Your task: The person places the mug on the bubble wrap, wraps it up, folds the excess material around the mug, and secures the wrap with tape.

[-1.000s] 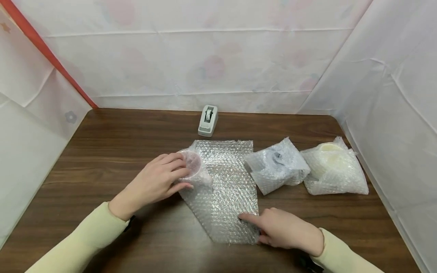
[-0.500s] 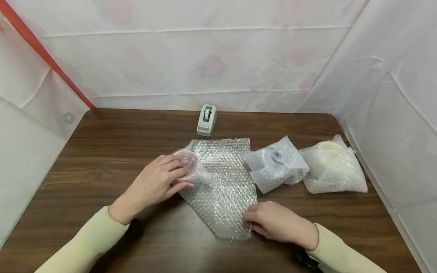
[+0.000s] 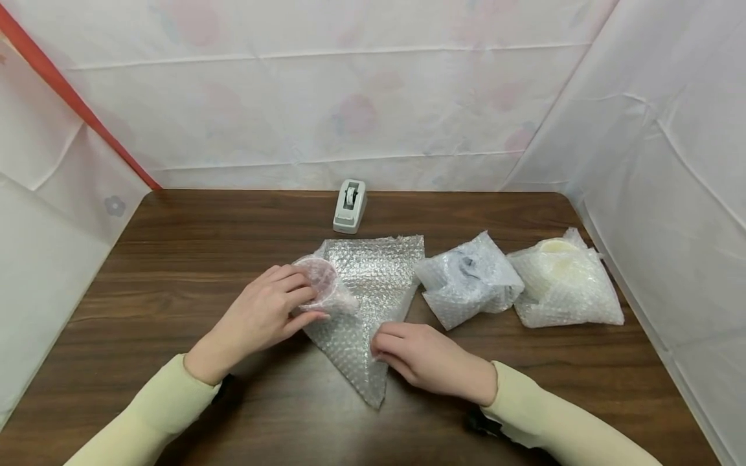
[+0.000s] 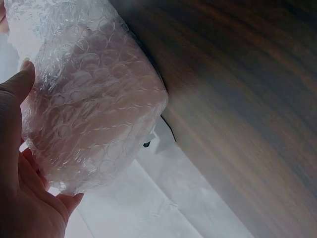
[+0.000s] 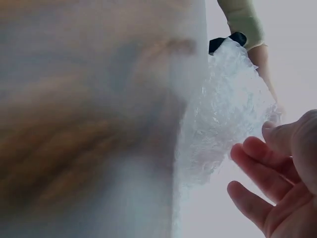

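A pink round-rimmed cup (image 3: 322, 277) lies at the left part of a sheet of bubble wrap (image 3: 379, 265), with a layer of the wrap around it. My left hand (image 3: 265, 314) holds the cup from the left through the wrap, fingers over its rim side and thumb at the front. In the left wrist view, the bubbles cover the pink cup (image 4: 99, 99) closely. My right hand (image 3: 431, 359) pinches the sheet's near right corner, folded inward so that the near end narrows to a point. In the right wrist view, thumb and fingertips meet the bubble wrap's edge (image 5: 218, 114).
Two bubble-wrapped bundles lie to the right: one with a grey-blue item (image 3: 471, 275), the other with a pale yellow round item (image 3: 565, 278). A tape dispenser (image 3: 350, 206) stands behind the sheet on the wooden table (image 3: 221, 226). Cloth walls (image 3: 350, 97) enclose the back and sides.
My right hand went from pointing onto the sheet to pinching its near right corner, then moved left and away from me, folding the corner over. The left hand stays on the cup.
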`<state>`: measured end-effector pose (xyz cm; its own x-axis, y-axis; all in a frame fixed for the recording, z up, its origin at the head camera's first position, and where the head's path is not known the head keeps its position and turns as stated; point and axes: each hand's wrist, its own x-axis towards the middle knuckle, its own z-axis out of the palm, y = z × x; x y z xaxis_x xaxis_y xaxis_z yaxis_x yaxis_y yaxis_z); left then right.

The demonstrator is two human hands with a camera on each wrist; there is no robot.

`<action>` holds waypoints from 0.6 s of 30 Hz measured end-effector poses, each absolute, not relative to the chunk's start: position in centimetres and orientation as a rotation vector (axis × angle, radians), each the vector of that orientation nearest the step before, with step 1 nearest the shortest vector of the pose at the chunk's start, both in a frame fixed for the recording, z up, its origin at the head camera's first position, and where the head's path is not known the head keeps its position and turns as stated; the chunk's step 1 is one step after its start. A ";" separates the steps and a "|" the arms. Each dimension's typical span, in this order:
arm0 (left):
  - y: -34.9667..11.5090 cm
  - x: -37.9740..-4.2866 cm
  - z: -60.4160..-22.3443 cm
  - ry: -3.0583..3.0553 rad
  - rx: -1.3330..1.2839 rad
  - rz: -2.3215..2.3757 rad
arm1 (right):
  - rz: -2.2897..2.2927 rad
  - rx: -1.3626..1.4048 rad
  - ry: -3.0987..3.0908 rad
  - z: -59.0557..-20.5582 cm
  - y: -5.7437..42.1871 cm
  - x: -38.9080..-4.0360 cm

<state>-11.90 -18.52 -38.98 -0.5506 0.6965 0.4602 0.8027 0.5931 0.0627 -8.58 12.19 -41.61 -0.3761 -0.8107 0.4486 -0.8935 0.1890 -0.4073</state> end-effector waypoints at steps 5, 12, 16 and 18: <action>-18.4 -11.9 -39.0 -2.439 -1.199 -0.372 | 0.961 1.763 -2.267 -41.2 10.9 -9.1; -18.4 -11.8 -39.1 -2.444 -1.202 -0.399 | 1.121 1.739 -2.160 -40.4 10.2 -9.2; -18.3 -11.8 -39.1 -2.467 -1.183 -0.401 | 1.257 1.636 -2.040 -39.3 9.8 -9.6; -18.2 -11.8 -39.1 -2.475 -1.178 -0.397 | 1.277 1.570 -2.028 -38.8 9.6 -9.8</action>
